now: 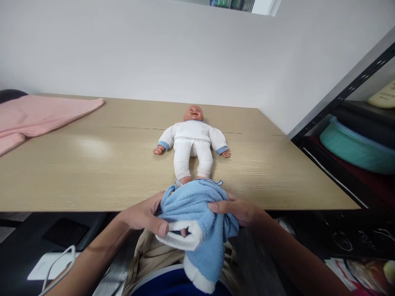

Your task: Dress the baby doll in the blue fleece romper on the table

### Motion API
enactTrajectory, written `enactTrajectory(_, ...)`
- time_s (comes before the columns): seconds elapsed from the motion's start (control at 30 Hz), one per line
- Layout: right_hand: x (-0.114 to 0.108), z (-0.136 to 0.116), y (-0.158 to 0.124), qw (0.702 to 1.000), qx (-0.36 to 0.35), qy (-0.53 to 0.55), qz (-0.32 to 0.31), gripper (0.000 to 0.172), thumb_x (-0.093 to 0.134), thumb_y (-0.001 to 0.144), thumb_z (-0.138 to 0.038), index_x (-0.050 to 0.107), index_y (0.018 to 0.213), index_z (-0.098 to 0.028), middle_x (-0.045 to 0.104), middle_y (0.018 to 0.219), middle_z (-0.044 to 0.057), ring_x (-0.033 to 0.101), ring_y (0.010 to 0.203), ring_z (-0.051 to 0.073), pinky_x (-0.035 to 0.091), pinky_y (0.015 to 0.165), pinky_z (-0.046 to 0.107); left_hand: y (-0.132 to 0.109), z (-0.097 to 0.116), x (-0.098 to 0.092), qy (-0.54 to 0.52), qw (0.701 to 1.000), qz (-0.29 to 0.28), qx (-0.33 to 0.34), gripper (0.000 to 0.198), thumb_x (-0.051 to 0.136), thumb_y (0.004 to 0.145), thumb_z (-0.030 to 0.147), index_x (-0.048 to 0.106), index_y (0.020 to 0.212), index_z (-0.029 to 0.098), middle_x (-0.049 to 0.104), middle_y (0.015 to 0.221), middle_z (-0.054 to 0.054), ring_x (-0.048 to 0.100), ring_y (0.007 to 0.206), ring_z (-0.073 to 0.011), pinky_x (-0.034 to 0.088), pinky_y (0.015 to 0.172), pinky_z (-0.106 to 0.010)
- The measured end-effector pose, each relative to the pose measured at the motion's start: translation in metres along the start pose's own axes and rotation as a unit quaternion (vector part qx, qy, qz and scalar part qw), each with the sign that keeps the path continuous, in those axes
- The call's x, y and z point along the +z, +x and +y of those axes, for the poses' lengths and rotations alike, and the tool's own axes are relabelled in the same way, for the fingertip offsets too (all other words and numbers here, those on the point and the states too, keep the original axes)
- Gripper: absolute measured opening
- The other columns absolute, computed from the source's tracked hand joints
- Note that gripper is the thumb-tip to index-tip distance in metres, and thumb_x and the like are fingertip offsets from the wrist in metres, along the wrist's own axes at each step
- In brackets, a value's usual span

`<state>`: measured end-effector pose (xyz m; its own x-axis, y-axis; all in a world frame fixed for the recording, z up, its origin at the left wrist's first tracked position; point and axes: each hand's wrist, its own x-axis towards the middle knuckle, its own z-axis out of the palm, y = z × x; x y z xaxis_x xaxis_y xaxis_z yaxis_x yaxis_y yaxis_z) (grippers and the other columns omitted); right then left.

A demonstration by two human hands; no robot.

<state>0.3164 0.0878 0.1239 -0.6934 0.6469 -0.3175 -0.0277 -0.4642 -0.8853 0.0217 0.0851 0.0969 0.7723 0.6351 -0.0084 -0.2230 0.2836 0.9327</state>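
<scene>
A blue terry garment with white cuffs (197, 205) is bunched at the table's front edge, hanging partly over my lap. My left hand (146, 216) grips it on the left, with the thumb on a white cuff whose opening faces me. On the right, my right hand (239, 209) is closed on the blue cloth, thumb on top. Just beyond the garment a baby doll (194, 131) lies on its back, head away from me, in a white top with blue cuffs and white trousers. The garment's upper edge covers the doll's feet in part.
The wooden table (92, 172) reaches back to a white wall. A pink cloth (43, 115) lies at its left end. To the right, a dark shelf holds a teal basin (358, 148). Below on the left are a white device (54, 265) and a looped cable.
</scene>
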Motion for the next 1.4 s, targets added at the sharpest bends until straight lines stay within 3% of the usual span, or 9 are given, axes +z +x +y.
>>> enactTrajectory(0.17,0.006,-0.002,0.004,0.999,0.004,-0.013,0.041,0.062,0.089,0.09,-0.064,0.078,0.137,-0.026,0.081,0.138,0.011,0.075,0.131,0.033,0.052,0.123,0.051,0.0,-0.006,-0.003,-0.004,0.994,0.111,0.013,0.068,0.093,0.083,0.067,0.077,0.127,0.018,0.081,0.114,-0.013,0.076,0.107,-0.029,0.059,0.099,-0.038)
enactTrajectory(0.3,0.018,-0.022,0.01,0.982,-0.121,-0.138,-0.051,0.073,0.094,0.085,-0.061,0.072,0.144,-0.025,0.075,0.15,0.009,0.066,0.146,0.033,0.048,0.129,0.049,0.004,0.004,0.008,0.054,0.987,0.149,-0.017,0.055,0.081,0.093,0.073,0.075,0.09,0.018,0.075,0.09,-0.008,0.07,0.091,-0.0254,0.059,0.089,-0.037)
enactTrajectory(0.4,0.023,-0.023,0.016,0.958,-0.163,-0.234,0.013,0.057,0.089,0.093,-0.049,0.073,0.141,-0.025,0.078,0.147,0.008,0.07,0.14,0.031,0.053,0.124,0.046,0.006,0.013,0.02,0.15,0.969,0.194,-0.029,0.057,0.071,0.102,0.07,0.068,0.076,0.02,0.069,0.081,-0.005,0.065,0.084,-0.0236,0.057,0.086,-0.036)
enactTrajectory(0.57,0.029,-0.009,0.018,0.85,-0.161,-0.42,0.276,0.03,0.073,0.098,-0.033,0.076,0.126,-0.022,0.085,0.123,0.012,0.08,0.113,0.035,0.061,0.102,0.048,0.006,0.011,0.031,0.216,0.943,0.247,-0.049,0.044,0.08,0.098,0.061,0.076,0.114,0.02,0.082,0.107,-0.007,0.074,0.102,-0.0297,0.059,0.093,-0.038)
enactTrajectory(0.7,0.035,-0.009,0.021,0.774,-0.126,-0.551,0.285,0.026,0.069,0.097,-0.028,0.075,0.12,-0.019,0.083,0.114,0.014,0.079,0.105,0.036,0.058,0.093,0.045,0.008,0.004,0.029,0.293,0.9,0.323,-0.027,0.049,0.081,0.097,0.049,0.07,0.135,0.02,0.082,0.128,-0.009,0.076,0.114,-0.0335,0.059,0.095,-0.039)
enactTrajectory(0.9,0.036,-0.013,0.037,0.705,-0.099,-0.654,0.258,0.031,0.066,0.102,-0.027,0.072,0.13,-0.016,0.074,0.135,0.02,0.074,0.118,0.037,0.058,0.101,0.048,0.021,-0.005,0.025,0.503,0.775,0.376,-0.074,0.034,0.058,0.105,0.054,0.059,0.115,0.022,0.079,0.096,-0.01,0.075,0.09,-0.0368,0.046,0.076,-0.04)
enactTrajectory(1.07,0.034,-0.014,0.049,0.703,-0.068,-0.674,0.218,0.024,0.064,0.105,-0.028,0.073,0.125,-0.017,0.08,0.121,0.019,0.077,0.108,0.036,0.06,0.093,0.047,0.026,-0.002,0.02,0.575,0.736,0.334,-0.127,0.028,0.044,0.109,0.047,0.057,0.105,0.022,0.08,0.099,-0.018,0.075,0.092,-0.0413,0.044,0.08,-0.044)
enactTrajectory(1.27,0.023,-0.019,0.047,0.769,-0.121,-0.595,0.2,0.035,0.069,0.107,-0.039,0.068,0.135,-0.019,0.078,0.133,0.016,0.075,0.118,0.035,0.057,0.098,0.043,0.02,-0.001,0.003,0.501,0.81,0.303,-0.042,0.023,0.05,0.105,0.041,0.062,0.095,0.024,0.077,0.1,-0.009,0.071,0.097,-0.0325,0.05,0.093,-0.044)
enactTrajectory(1.4,0.011,-0.016,0.046,0.811,-0.156,-0.529,0.194,0.051,0.074,0.103,-0.041,0.063,0.147,-0.02,0.075,0.143,0.017,0.073,0.129,0.036,0.056,0.109,0.047,0.018,-0.008,-0.002,0.442,0.837,0.317,0.062,0.022,0.058,0.103,0.032,0.068,0.118,0.02,0.069,0.131,-0.012,0.064,0.127,-0.0303,0.048,0.112,-0.041)
